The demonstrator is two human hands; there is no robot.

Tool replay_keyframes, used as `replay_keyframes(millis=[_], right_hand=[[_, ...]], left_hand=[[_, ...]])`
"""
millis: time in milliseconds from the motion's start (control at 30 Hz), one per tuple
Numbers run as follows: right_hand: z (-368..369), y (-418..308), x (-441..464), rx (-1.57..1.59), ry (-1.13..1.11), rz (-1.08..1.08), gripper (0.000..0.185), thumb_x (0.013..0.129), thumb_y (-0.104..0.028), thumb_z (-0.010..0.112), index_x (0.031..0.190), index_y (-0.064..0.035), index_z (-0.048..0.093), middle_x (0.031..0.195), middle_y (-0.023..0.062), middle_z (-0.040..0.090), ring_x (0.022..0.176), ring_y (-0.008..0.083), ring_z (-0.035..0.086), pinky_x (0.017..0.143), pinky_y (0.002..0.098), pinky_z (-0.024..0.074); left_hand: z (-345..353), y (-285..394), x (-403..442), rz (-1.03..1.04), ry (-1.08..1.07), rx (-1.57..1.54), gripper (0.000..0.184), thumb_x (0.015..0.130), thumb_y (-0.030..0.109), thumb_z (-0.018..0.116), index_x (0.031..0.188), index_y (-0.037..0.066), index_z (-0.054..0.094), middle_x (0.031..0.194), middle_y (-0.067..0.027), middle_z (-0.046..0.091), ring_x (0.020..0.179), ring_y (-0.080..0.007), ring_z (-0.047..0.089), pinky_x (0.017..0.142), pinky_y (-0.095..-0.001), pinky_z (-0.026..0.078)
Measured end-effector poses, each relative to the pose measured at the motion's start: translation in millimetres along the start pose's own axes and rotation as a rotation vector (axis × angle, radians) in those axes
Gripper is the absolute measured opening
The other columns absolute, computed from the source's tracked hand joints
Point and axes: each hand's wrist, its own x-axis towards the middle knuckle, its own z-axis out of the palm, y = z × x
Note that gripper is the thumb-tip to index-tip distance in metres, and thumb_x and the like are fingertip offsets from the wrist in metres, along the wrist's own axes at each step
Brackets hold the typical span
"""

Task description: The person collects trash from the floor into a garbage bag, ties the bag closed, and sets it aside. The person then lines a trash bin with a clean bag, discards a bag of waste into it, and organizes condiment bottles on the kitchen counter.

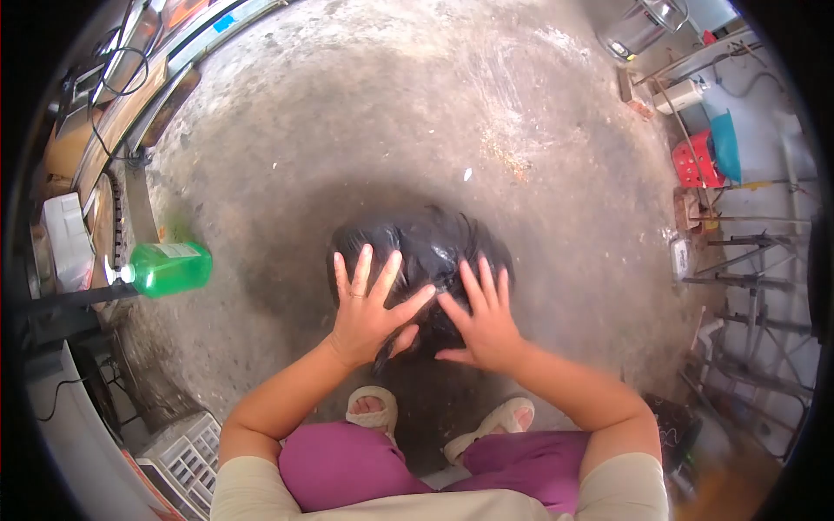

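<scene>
Left hand (360, 324): fingers spread, gripping nothing, over the rounded, shiny black plastic bag (434, 236); contact unclear.
Bag: on the grey concrete floor (347, 130); apparently filled and bunched already, whether tied off cannot be told.
Right hand (491, 332): fingers likewise spread, empty.

1. Floor (591, 217) is bare gray concrete, pretty stained, with whitish scuffs and a scatter of orange-brown crumbs (519, 167) toward the far end.
2. Pale wall (777, 130) down the right side, with a jumble of dark metal framing (754, 286) in front of it.
3. Left side's packed: long wood-edged counter (129, 115), black cable (143, 65) looping over it.
4. Light's decent, tbh: brightest across the far floor, noticeably dimmer at the near end.
</scene>
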Motion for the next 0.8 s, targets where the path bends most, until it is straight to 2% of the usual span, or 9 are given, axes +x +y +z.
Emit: replay_keyframes(millis=[67, 167, 200, 333, 433, 467, 700, 800], right_hand=[[4.6, 2.5, 1.9, -0.001, -0.005, -0.006, 0.096, 0.054, -0.052, 0.072, 0.135, -0.0212, 0.03, 0.138, 0.0289, 0.015, 0.126, 0.0518, 0.013, 0.093, 0.0685, 0.0132], [10.1, 8.8, 5.8, 0.016, -0.069, -0.006, 0.099, 0.051, -0.051, 0.074, 0.134, -0.0228, 0.029, 0.138, 0.0298, 0.013, 0.125, 0.0522, 0.013, 0.092, 0.0687, 0.014], [13.2, 12.1, 7.0, 0.021, -0.087, -0.008, 0.1, 0.05, -0.051, 0.075, 0.134, -0.0232, 0.029, 0.138, 0.03, 0.013, 0.125, 0.0524, 0.013, 0.092, 0.0687, 0.0143], [34.7, 26.1, 13.0, 0.115, -0.03, -0.046, 0.098, 0.047, -0.048, 0.077, 0.131, -0.0251, 0.032, 0.139, 0.0299, 0.008, 0.125, 0.0538, 0.009, 0.09, 0.0707, 0.0137], [47.0, 31.4, 17.6, 0.153, -0.031, -0.054, 0.096, 0.048, -0.047, 0.077, 0.13, -0.0266, 0.033, 0.139, 0.03, 0.006, 0.125, 0.0544, 0.007, 0.09, 0.0718, 0.0124], [49.9, 32.7, 18.6, 0.173, -0.044, -0.055, 0.09, 0.049, -0.048, 0.076, 0.126, -0.0272, 0.036, 0.138, 0.0303, 0.005, 0.124, 0.0556, 0.005, 0.09, 0.0728, 0.0113], [70.3, 40.5, 28.8, 0.17, -0.032, -0.048, 0.08, 0.05, -0.05, 0.075, 0.117, -0.0258, 0.041, 0.136, 0.031, 0.009, 0.121, 0.0578, 0.01, 0.09, 0.0735, 0.0102], [70.2, 38.5, 31.4, 0.155, -0.085, -0.008, 0.08, 0.048, -0.051, 0.074, 0.117, -0.0255, 0.042, 0.136, 0.0313, 0.011, 0.121, 0.0576, 0.011, 0.09, 0.0735, 0.01]], left_hand=[[11.8, -2.4, -0.8, -0.029, -0.068, 0.006, 0.044, 0.069, 0.036, 0.057, 0.113, 0.029, 0.056, 0.131, -0.0174, 0.035, 0.122, -0.0472, 0.021, 0.093, -0.069, 0.015], [29.1, -8.3, -8.1, 0.007, -0.043, 0.118, 0.036, 0.082, 0.041, 0.042, 0.109, 0.026, 0.059, 0.131, -0.0197, 0.033, 0.123, -0.0501, 0.019, 0.094, -0.0682, 0.014], [35.5, -9.7, -9.9, 0.026, -0.018, 0.151, 0.035, 0.082, 0.041, 0.04, 0.105, 0.025, 0.061, 0.131, -0.0192, 0.033, 0.124, -0.0497, 0.017, 0.093, -0.0685, 0.015], [54.6, -17.2, -17.0, 0.038, 0.051, 0.213, 0.032, 0.084, 0.041, 0.038, 0.097, 0.024, 0.061, 0.132, -0.0187, 0.032, 0.124, -0.05, 0.014, 0.092, -0.0692, 0.015], [61.9, -22.6, -24.6, 0.004, 0.061, 0.178, 0.029, 0.081, 0.041, 0.043, 0.1, 0.029, 0.061, 0.132, -0.0128, 0.034, 0.124, -0.0457, 0.015, 0.093, -0.0683, 0.016], [63.2, -23.1, -26.1, 0.004, 0.059, 0.187, 0.029, 0.082, 0.043, 0.041, 0.1, 0.03, 0.061, 0.132, -0.0121, 0.034, 0.124, -0.0458, 0.015, 0.093, -0.0684, 0.016], [81.0, -35.1, -33.8, 0.008, 0.123, 0.162, 0.028, 0.083, 0.043, 0.041, 0.101, 0.032, 0.059, 0.133, -0.011, 0.032, 0.127, -0.0439, 0.008, 0.093, -0.0686, 0.015], [86.6, -38.7, -31.2, 0.012, 0.147, 0.179, 0.024, 0.084, 0.043, 0.04, 0.089, 0.029, 0.06, 0.135, -0.0137, 0.03, 0.126, -0.0481, 0.008, 0.092, -0.0691, 0.015]])
